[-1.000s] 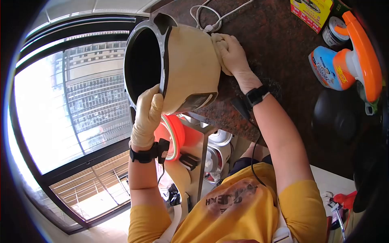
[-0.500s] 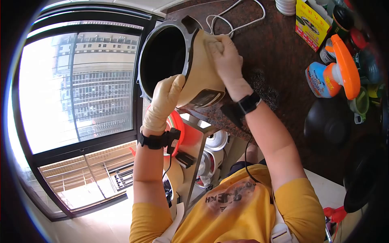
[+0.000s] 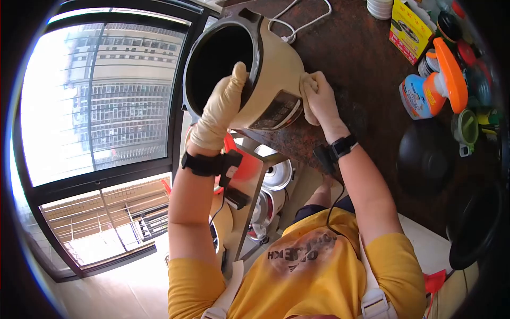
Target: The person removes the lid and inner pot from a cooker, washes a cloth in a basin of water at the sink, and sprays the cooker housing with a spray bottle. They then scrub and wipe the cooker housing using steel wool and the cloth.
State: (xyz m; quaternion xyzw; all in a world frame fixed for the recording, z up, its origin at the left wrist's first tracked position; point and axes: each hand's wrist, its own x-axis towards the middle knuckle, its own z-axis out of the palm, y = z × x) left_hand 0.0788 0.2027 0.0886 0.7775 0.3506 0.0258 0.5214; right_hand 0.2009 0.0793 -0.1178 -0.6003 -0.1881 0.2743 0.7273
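Note:
A cream cooker body [image 3: 279,61] with a dark, hollow opening lies tilted on its side over the counter's edge, its opening toward the window. A dark control panel shows on its lower side. My left hand [image 3: 223,103], in a pale glove, grips the cooker's rim, thumb up across the opening, the other fingers hidden. My right hand [image 3: 321,101], also gloved, holds a pale cloth [image 3: 309,101] pressed against the cooker's base end.
The dark stone counter [image 3: 350,50] bears a white cord [image 3: 313,20], a spray bottle [image 3: 425,95] with an orange head, a yellow box [image 3: 409,32] and a black round lid [image 3: 425,157]. A window [image 3: 106,106] stands at left; a red basin [image 3: 247,165] sits below.
The cooker has turned so its control panel shows more. My right hand has moved from its side to its base end with the cloth. My left thumb now points up at the opening.

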